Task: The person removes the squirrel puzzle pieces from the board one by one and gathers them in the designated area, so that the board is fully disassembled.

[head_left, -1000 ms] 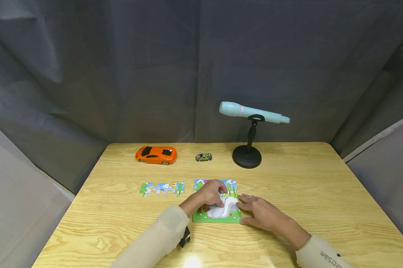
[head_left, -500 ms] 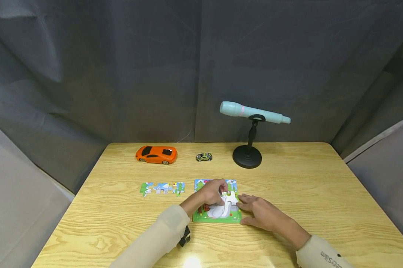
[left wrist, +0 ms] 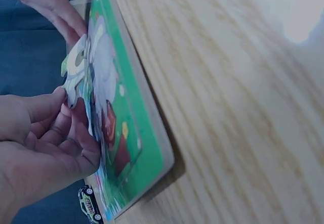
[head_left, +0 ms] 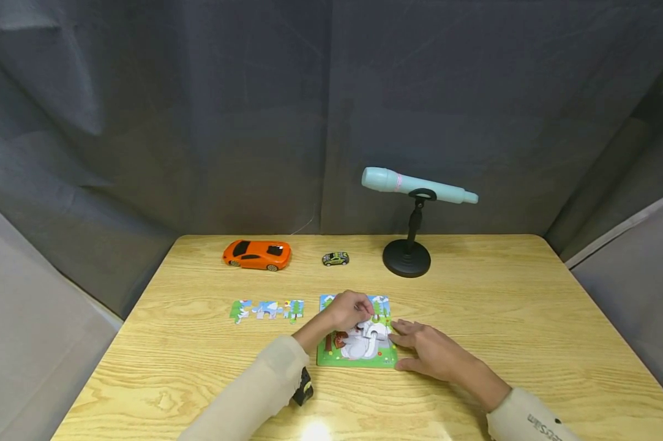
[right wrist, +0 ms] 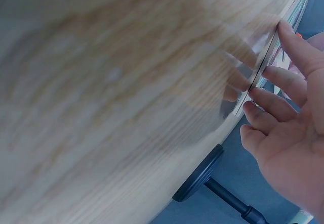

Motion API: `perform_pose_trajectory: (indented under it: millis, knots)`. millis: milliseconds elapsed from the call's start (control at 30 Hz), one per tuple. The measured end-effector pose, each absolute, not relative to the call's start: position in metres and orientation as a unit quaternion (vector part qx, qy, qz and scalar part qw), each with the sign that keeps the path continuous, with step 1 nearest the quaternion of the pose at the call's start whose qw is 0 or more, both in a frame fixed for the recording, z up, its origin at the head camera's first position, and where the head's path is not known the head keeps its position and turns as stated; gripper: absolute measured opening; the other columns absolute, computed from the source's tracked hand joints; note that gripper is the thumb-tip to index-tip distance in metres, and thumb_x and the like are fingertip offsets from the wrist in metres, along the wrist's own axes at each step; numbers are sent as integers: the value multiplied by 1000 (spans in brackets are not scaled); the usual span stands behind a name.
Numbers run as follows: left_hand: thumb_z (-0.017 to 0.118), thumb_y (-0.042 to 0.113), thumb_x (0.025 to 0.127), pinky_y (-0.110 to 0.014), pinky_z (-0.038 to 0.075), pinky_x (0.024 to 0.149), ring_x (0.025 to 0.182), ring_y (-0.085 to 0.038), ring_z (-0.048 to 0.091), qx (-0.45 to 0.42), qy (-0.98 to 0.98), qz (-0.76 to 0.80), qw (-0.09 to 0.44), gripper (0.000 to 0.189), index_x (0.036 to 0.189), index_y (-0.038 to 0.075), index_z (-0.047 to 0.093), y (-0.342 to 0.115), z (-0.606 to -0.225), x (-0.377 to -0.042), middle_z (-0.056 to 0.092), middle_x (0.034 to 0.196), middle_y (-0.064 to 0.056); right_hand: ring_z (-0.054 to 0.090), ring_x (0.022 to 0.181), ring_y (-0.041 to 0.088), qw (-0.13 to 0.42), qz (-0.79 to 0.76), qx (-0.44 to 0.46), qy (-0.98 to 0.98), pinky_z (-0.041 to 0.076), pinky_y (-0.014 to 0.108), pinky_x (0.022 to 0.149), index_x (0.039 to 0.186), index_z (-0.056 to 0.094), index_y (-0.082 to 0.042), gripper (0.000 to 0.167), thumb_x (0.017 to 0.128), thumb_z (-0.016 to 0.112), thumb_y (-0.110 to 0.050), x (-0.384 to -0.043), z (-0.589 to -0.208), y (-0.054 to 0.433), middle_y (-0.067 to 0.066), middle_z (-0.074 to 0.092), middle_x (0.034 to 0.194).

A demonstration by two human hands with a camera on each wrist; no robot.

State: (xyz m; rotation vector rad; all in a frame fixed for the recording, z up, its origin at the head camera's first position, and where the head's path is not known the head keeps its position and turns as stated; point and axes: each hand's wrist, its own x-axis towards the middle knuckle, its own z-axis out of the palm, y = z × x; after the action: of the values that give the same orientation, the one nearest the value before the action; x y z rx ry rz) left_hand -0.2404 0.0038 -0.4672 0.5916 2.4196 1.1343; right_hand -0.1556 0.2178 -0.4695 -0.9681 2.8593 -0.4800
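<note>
My left hand (head_left: 346, 311) is over a jigsaw puzzle board (head_left: 359, 362) with a green border and a grey-and-white animal picture. Between thumb and fingers it pinches a puzzle piece (left wrist: 76, 68), which is tilted up off the board in the left wrist view. The other fingers of that hand curl close over the board's surface. My right hand (head_left: 434, 350) lies flat beside the board, its straight fingertips at the right edge. In the right wrist view the fingers (right wrist: 276, 102) touch along that edge.
Several loose puzzle pieces (head_left: 267, 310) lie in a row left of the board. Farther back stand an orange toy car (head_left: 258, 255), a small patterned toy car (head_left: 335, 258) and a light blue microphone (head_left: 441, 190) on a black stand (head_left: 406, 258). Dark curtains hang behind the wooden table (head_left: 502, 306).
The left hand has lifted the puzzle piece and turned it over the right half of the board, shifting its fingers slightly up. The right hand has stayed at the edge.
</note>
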Motion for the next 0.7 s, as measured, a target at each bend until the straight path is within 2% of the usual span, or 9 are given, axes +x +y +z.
perform_pose_trajectory:
  millis: [300, 567, 700]
  knots:
    - [62, 9, 91, -23, 45, 60, 72, -12, 55, 214, 852, 430, 206, 6, 92, 8, 67, -11, -457, -242, 62, 85, -2, 49, 126, 39, 47, -157, -318, 934, 42, 51, 99, 124, 61, -1, 54, 83, 71, -34, -157, -469, 218, 23, 50, 138]
    - [61, 5, 90, -24, 44, 64, 74, -13, 54, 212, 857, 431, 188, 7, 95, 3, 66, -53, -443, -247, 63, 90, -9, 48, 127, 41, 54, -159, -310, 936, 42, 52, 99, 125, 60, -1, 55, 83, 71, -34, -156, -467, 217, 23, 49, 138]
    - [61, 5, 90, -25, 43, 63, 75, -18, 55, 195, 861, 432, 185, 6, 93, 3, 65, -74, -443, -250, 62, 88, -9, 48, 127, 41, 54, -159, -310, 936, 42, 52, 99, 125, 60, 0, 55, 83, 71, -34, -155, -467, 218, 23, 49, 138]
